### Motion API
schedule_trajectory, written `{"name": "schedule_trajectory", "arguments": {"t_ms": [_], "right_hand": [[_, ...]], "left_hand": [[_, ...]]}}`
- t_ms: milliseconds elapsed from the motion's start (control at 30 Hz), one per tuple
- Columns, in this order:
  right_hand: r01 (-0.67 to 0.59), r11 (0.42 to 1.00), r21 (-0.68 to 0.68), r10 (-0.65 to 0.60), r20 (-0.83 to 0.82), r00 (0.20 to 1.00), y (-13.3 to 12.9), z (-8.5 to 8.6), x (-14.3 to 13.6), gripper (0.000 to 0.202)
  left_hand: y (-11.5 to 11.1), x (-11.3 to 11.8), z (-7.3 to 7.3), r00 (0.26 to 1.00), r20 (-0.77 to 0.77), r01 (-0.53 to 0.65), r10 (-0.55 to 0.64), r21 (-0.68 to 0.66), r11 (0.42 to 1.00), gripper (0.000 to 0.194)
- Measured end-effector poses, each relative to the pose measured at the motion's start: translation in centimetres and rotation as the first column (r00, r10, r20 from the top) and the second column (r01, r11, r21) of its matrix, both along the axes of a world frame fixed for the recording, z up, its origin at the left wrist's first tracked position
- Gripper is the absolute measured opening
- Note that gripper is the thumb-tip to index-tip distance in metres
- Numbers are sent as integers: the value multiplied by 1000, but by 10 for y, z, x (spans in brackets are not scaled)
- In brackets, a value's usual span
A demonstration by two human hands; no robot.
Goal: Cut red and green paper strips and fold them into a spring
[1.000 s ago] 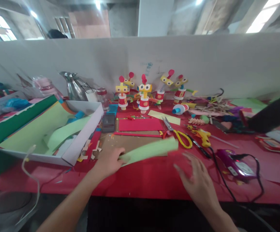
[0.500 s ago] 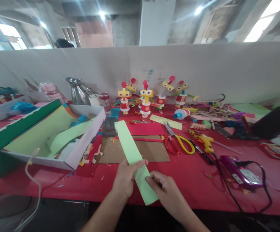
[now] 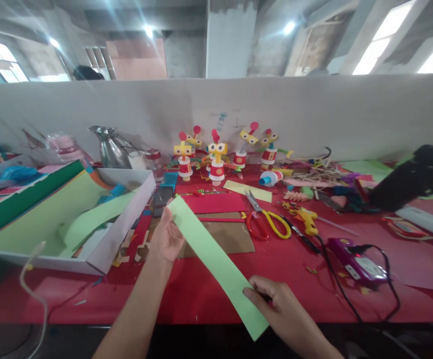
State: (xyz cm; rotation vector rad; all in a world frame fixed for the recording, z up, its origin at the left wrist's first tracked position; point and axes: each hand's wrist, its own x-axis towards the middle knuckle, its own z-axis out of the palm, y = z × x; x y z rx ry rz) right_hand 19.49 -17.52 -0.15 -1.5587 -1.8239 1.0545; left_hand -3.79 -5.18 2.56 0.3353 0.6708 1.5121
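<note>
A long light-green paper strip runs diagonally in front of me, above the red tabletop. My left hand is closed at its far upper-left end, the fingers partly behind the paper. Near the lower-right end, my right hand pinches the strip's edge between thumb and curled fingers. Beyond the strip lie a brown cardboard sheet and a red paper piece. Scissors with one red and one yellow handle rest open to the right of these.
At left stands an open white box holding coloured paper. Several paper-cup figures stand by the back partition. A yellow glue gun, a purple corded device and a black marker lie at right. A metal jug stands behind.
My left hand has moved up along the strip to its far end. The right hand and the strip's near end have shifted right and slightly down. The view has turned a little right.
</note>
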Motion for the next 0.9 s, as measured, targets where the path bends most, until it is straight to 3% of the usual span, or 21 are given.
{"name": "schedule_trajectory", "arguments": {"t_ms": [67,167,267,400,567,667,733,833,900], "right_hand": [[8,1000,18,-7,-25,1000,8,4,-3,35],[27,999,41,-23,-94,995,20,8,-9,34],[61,998,31,-55,-176,983,26,8,-15,35],[76,997,-21,-79,-284,956,26,9,-24,35],[124,984,125,-94,-218,971,41,16,-33,36],[62,965,256,-69,19,997,60,18,-17,31],[122,923,364,-211,214,954,77,14,7,30],[205,846,492,-457,469,756,104,1,47,30],[187,871,455,-457,609,648,120,-8,66,43]], "left_hand": [[-14,15,-6,996,-36,88,-87,37,995,25],[-32,38,-11,912,-219,364,-346,47,930,33],[-31,50,-6,884,-335,361,-327,44,931,27],[-9,51,5,900,-364,307,-240,140,941,38],[3,53,-3,819,-458,442,-345,122,889,34],[10,45,-9,828,-524,335,-200,175,926,34],[19,34,-9,840,-542,202,-34,254,946,34],[34,17,-7,841,-518,28,154,326,945,36],[41,10,-7,837,-503,-32,215,347,937,37]]}}
